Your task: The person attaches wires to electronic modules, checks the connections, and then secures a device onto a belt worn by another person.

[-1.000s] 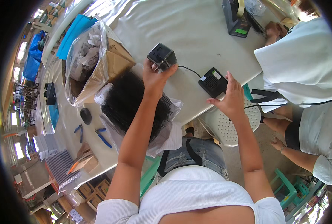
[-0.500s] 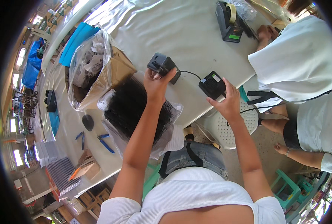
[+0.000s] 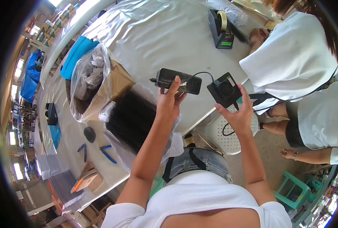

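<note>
Above the table's near edge, my left hand (image 3: pixel 169 103) is closed around a flat black rectangular device (image 3: pixel 188 86), thumb on its broad face. A short post sticks out of its left end. My right hand (image 3: pixel 239 116) grips a square black device (image 3: pixel 223 91) with a vented face, fingers along its right and lower edges. A thin black cable (image 3: pixel 204 72) arches between the two devices. Below and left of my left hand lies a stack of black bristly strips (image 3: pixel 131 119) in clear plastic; my left forearm crosses in front of its right side.
A plastic-lined carton (image 3: pixel 119 81) with crumpled paper stands left on the table (image 3: pixel 150 41). Blue-handled pliers (image 3: pixel 108 155) and a dark rounded object (image 3: pixel 89 134) lie nearer. A tape dispenser (image 3: pixel 220 36) sits near a co-worker's hands (image 3: pixel 258 37). A white stool (image 3: pixel 229 138) and another person are right.
The left-hand device has turned from its end to its broad face. The right-hand device has tilted, showing its vents. Both hands have shifted slightly right, and the view has moved a little.
</note>
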